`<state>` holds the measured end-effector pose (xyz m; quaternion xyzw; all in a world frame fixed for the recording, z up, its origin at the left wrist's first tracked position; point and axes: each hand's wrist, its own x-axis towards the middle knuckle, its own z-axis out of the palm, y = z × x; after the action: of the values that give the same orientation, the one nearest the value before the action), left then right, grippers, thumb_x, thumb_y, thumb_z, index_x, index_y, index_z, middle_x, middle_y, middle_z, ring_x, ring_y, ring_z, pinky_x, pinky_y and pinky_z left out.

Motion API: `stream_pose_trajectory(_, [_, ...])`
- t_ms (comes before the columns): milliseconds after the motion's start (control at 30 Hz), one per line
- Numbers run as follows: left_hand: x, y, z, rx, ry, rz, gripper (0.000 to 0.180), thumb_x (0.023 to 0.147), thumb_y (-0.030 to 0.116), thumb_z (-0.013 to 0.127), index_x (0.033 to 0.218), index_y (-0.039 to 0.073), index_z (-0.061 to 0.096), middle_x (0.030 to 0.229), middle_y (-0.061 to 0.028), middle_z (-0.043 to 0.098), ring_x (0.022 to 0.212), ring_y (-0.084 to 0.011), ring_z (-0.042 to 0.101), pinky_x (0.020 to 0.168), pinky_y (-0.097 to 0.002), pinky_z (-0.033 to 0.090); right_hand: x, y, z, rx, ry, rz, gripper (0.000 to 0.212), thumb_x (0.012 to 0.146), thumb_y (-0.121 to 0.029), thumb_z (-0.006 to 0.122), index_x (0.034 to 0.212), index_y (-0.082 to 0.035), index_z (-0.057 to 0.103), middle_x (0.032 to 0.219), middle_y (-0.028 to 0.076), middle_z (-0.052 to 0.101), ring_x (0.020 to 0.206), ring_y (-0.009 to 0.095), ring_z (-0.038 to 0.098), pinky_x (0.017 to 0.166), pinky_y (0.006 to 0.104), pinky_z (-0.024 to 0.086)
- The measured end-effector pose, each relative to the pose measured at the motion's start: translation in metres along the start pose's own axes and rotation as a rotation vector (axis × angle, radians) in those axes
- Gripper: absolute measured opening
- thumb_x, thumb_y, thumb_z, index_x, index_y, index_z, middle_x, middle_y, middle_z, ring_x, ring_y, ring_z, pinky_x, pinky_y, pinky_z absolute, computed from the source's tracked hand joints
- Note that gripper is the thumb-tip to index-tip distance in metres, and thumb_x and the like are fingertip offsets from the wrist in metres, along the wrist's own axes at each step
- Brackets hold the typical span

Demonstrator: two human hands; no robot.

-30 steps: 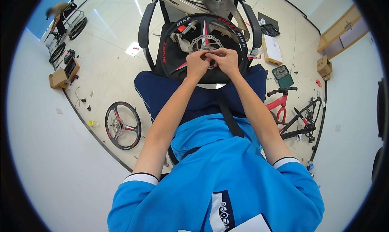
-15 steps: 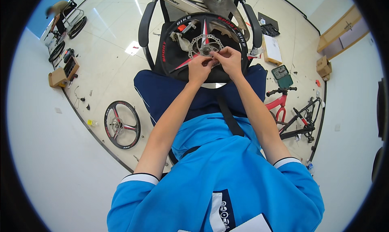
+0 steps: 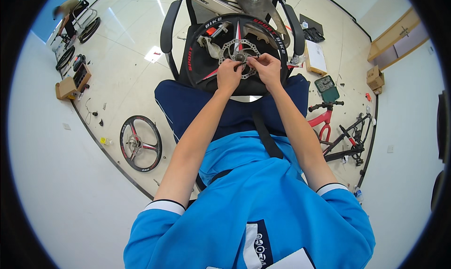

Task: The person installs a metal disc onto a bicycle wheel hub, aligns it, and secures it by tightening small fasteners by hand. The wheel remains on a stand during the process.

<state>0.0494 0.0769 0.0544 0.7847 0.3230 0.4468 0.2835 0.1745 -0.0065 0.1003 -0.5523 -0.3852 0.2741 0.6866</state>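
1. Grip: your left hand (image 3: 229, 75) and right hand (image 3: 268, 71) meet at upper centre of the frame, thumbs and fingertips bunched near each other. You cannot tell from this view whether either pinches a small part; the fingers cover the spot.
2. Wheel (image 3: 238, 32): black rim, red-and-white spokes, lying flat on the office chair (image 3: 170, 29) in front of you, upper centre. Your hands reach over its near side.
3. Brake disc (image 3: 224, 53): silver, perforated, at the middle of the wheel. Your fingertips are over its near part, just below the hub (image 3: 240, 57) in the frame; contact unclear.
4. Within the wheel's outline, left of the disc: a pale crumpled item (image 3: 212, 49), kind unclear.
5. Containers, right of frame: an open green case (image 3: 330, 96), its upper half filled with small grey pieces, too small to identify. Above it, a black case (image 3: 313, 34), contents unreadable.
6. Containers, left of frame: an open cardboard box (image 3: 66, 88) beside a dark tray (image 3: 82, 75) with dark items in it.
7. Floor, left of your forearm: a second wheel (image 3: 149, 147) of matching pattern, with its own disc.
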Motion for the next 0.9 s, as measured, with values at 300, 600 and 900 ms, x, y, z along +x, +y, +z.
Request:
stream_pose_trajectory(300, [0.001,0.01,-0.003,0.001,0.002,-0.023,0.012,0.079,0.011,0.074,0.089,0.005,0.076,0.08,-0.0141,0.066,0.071,-0.0311,0.066,0.068,-0.0389,0.053,-0.002,-0.004,0.003,-0.404,-0.059,-0.119,0.018,0.082,-0.009,0.08,0.082,0.003,0.066,0.077,0.006,0.071,0.07,0.009,0.068,0.064,0.0224,0.053])
stream_pose_trajectory(600, [0.001,0.004,0.005,-0.074,0.046,0.169,0.008,0.079,0.002,0.066,0.085,-0.001,0.071,0.089,-0.0165,0.068,0.081,-0.0362,0.065,0.073,-0.0416,0.053,-0.005,-0.004,0.013,-0.256,-0.063,-0.161,0.019,0.08,-0.014,0.08,0.084,0.002,0.071,0.076,0.007,0.073,0.07,0.01,0.069,0.064,0.0237,0.053])
stream_pose_trajectory(900, [0.0,0.015,-0.002,-0.155,0.045,0.062,0.016,0.079,0.001,0.065,0.094,-0.002,0.071,0.086,-0.018,0.068,0.074,-0.0334,0.068,0.067,-0.0377,0.054,-0.005,0.001,0.006,-0.415,-0.062,-0.147,0.017,0.083,-0.01,0.076,0.094,0.003,0.073,0.08,0.008,0.074,0.072,0.011,0.069,0.066,0.023,0.053])
